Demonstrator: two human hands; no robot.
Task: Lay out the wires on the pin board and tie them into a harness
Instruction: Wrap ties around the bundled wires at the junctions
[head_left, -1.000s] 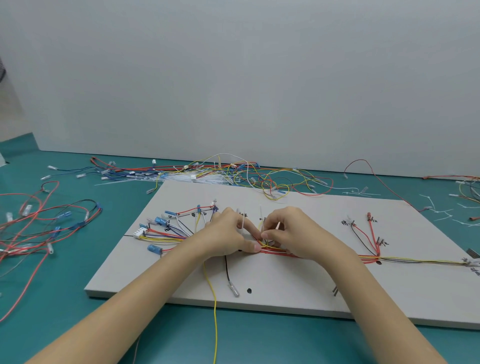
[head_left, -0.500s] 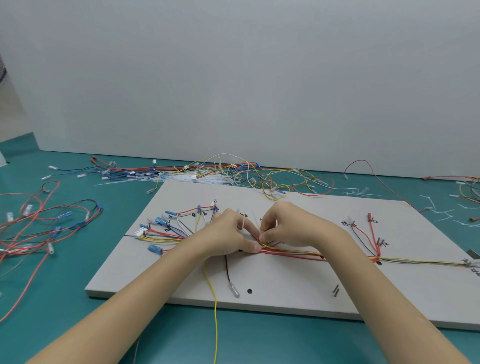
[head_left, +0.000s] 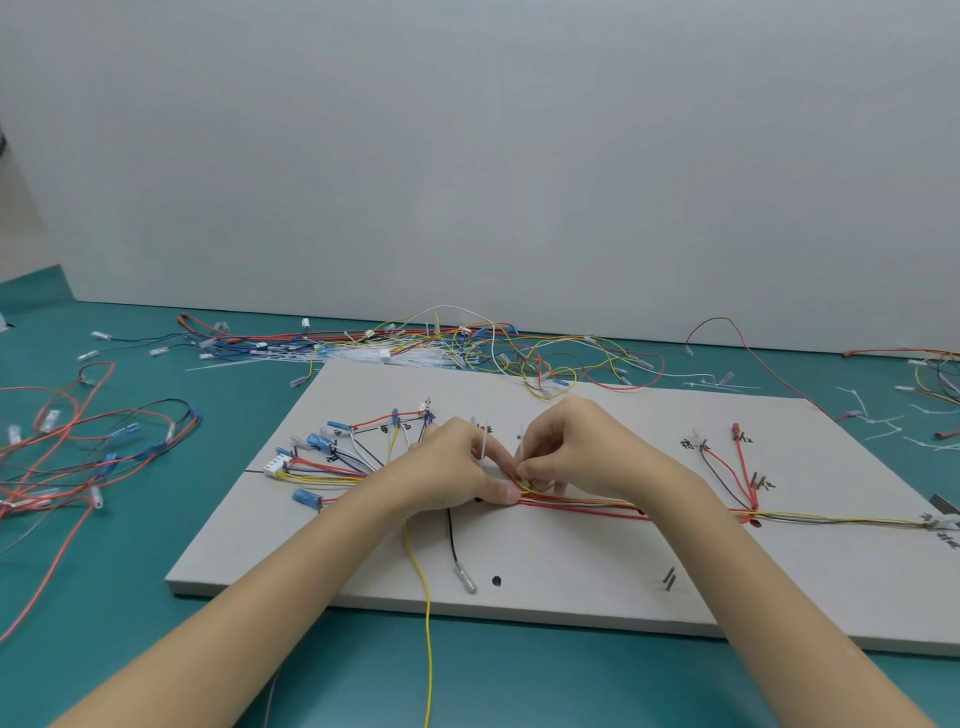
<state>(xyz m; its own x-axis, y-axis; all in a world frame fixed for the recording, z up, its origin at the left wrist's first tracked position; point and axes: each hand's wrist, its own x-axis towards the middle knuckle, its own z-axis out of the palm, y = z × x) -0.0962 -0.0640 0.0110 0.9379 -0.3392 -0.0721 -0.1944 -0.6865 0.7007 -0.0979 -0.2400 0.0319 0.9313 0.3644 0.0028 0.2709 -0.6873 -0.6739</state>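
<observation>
A white pin board (head_left: 571, 571) lies on the teal table. A bundle of red, yellow and grey wires (head_left: 597, 506) runs across its middle and fans out at the left to blue terminals and a white connector (head_left: 276, 464). My left hand (head_left: 457, 470) pinches the bundle at the board's centre, thumb on the wires. My right hand (head_left: 576, 449) sits just right of it, fingertips pinching a thin white cable tie (head_left: 520, 447) over the bundle. Another white tie (head_left: 483, 441) stands up beside my left fingers. A yellow wire (head_left: 423, 587) and a black wire (head_left: 453, 540) hang toward me.
A tangle of loose wires (head_left: 467, 348) lies behind the board, and red and black wires (head_left: 78, 441) lie at the left. Cut tie scraps (head_left: 878, 421) lie scattered at the right. Pins (head_left: 670, 578) stick up near the board's front right.
My right hand has lifted off the bundle and shifted up and left, its fingertips now meeting my left hand's at the tie. The left hand has stayed in place.
</observation>
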